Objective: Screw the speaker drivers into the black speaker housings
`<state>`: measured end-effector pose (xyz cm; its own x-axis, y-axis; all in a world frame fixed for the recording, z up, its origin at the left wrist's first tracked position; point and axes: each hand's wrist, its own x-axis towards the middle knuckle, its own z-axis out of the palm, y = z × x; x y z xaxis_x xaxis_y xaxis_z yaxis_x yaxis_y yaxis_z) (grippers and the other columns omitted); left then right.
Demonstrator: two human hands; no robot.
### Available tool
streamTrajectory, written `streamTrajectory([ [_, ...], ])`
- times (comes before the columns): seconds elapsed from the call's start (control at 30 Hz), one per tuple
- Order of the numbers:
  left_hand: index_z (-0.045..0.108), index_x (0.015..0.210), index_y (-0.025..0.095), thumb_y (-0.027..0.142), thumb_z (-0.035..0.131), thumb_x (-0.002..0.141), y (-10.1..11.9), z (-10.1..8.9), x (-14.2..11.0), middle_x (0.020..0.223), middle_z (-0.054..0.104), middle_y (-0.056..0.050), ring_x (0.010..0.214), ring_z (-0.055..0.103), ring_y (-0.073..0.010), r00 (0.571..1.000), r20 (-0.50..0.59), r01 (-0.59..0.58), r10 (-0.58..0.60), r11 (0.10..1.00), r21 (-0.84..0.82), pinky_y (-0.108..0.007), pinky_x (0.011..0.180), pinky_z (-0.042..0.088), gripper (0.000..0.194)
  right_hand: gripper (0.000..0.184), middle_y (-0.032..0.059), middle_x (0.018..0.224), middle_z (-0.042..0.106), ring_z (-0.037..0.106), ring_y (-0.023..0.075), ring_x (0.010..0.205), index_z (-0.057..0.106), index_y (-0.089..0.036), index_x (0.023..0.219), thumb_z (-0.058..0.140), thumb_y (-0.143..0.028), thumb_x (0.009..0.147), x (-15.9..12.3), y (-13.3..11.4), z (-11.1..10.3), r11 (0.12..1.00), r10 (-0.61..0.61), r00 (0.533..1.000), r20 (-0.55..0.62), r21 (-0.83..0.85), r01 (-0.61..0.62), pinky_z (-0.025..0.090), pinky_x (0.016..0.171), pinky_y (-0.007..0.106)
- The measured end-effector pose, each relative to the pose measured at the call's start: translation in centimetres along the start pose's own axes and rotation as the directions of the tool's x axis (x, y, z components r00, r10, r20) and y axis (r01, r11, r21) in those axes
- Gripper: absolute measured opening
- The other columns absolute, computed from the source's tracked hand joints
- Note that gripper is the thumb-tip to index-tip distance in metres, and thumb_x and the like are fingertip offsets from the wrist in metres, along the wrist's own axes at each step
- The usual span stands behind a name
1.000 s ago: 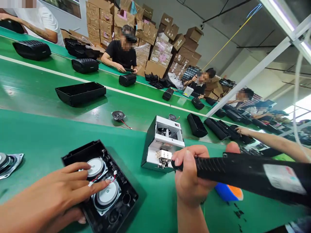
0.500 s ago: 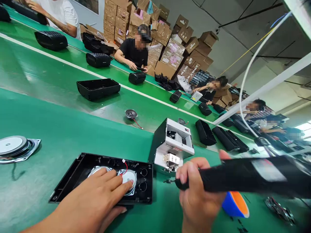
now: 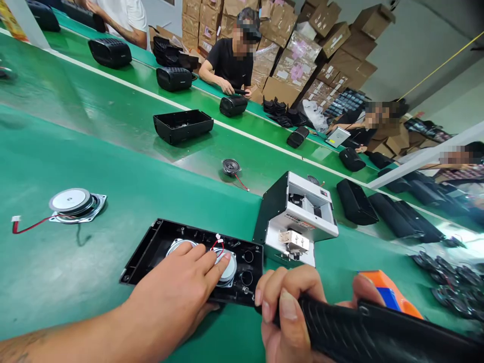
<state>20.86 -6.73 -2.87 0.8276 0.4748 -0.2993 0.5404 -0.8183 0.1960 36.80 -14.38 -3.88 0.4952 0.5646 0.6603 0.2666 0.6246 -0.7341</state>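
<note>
A black speaker housing (image 3: 147, 250) lies open side up on the green table, with two round speaker drivers (image 3: 230, 271) in it. My left hand (image 3: 181, 277) reaches across it, fingertips pressing on the drivers and the thumb low at the near edge, gripping the housing. A short red wire with a white plug (image 3: 218, 237) rises beside the fingers. My right hand (image 3: 291, 307) is wrapped round a black electric screwdriver (image 3: 348, 325). Its bit (image 3: 246, 291) points left, over the housing's near right corner; whether it touches a screw there I cannot tell.
A loose speaker driver (image 3: 71, 201) with a red lead lies at left. Behind the housing stands a white and black screw feeder (image 3: 298, 222). An orange and blue container (image 3: 389, 292) and several drivers (image 3: 449, 282) are at right. Across the belt (image 3: 124, 121) people work among black speaker boxes.
My right hand has brought the screwdriver left, so its bit now meets the housing's near right corner in view. My left hand stays on the drivers. The whole view has shifted.
</note>
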Motion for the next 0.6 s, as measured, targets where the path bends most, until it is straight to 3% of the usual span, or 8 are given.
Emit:
streamTrajectory([
  [0.1,0.055,0.180,0.016,0.025,0.083,0.110,0.0,0.0,0.1,0.169,0.072,-0.019,0.141,0.075,-0.0474,1.000,0.006,0.007,-0.007,1.000,0.008,-0.070,0.121,0.062,0.075,0.061,-0.0131,0.081,0.053,0.050,0.0118,0.046,0.044,-0.047,0.167,0.072,-0.023,0.118,-0.4,0.3,0.6,1.000,-0.004,0.998,-0.068,0.016,0.005,0.049,0.046,0.025],
  [0.27,0.057,0.178,0.015,0.031,0.083,0.112,-0.1,0.6,0.3,0.164,0.076,-0.019,0.133,0.078,-0.0470,0.998,-0.060,-0.013,0.013,1.000,0.003,-0.069,0.115,0.064,0.073,0.061,-0.0127,0.082,0.058,0.053,0.0119,0.051,0.042,-0.043,0.166,0.071,-0.020,0.117,-1.2,0.8,0.7,0.999,0.035,0.997,-0.072,0.032,-0.033,0.049,0.052,0.029],
  [0.6,0.063,0.173,0.013,0.038,0.088,0.108,-0.4,0.6,0.0,0.157,0.080,-0.018,0.128,0.078,-0.0460,0.995,-0.099,-0.018,0.013,0.999,-0.050,-0.067,0.109,0.065,0.075,0.048,-0.0108,0.085,0.050,0.048,0.0118,0.051,0.053,-0.041,0.153,0.066,-0.014,0.115,-1.5,1.6,0.1,0.996,-0.088,0.987,0.137,0.030,0.084,0.045,0.045,0.028],
])
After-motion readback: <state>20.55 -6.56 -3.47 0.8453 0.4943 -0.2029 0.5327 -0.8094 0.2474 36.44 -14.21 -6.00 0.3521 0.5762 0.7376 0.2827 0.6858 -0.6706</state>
